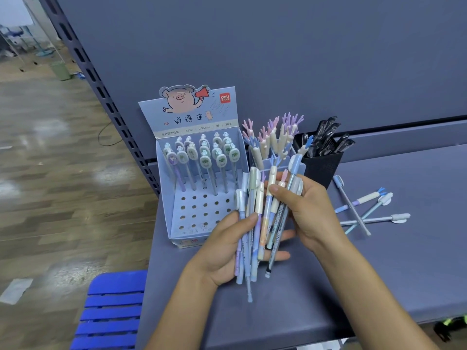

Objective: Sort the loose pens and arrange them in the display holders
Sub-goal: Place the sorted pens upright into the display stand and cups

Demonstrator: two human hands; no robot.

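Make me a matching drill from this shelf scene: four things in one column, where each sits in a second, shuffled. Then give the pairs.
Things
1. pig display box
2. black holder
3. bunch of pens
4. loose pens

Places
A. lying on the shelf, right of the hands
B. held between the left hand and right hand
C. standing at the shelf's left end
D. against the back panel, right of the antler-topped pens

Pairs: 1-C, 2-D, 3-B, 4-A

head cam | looks forward-down | close over shelf (379,274)
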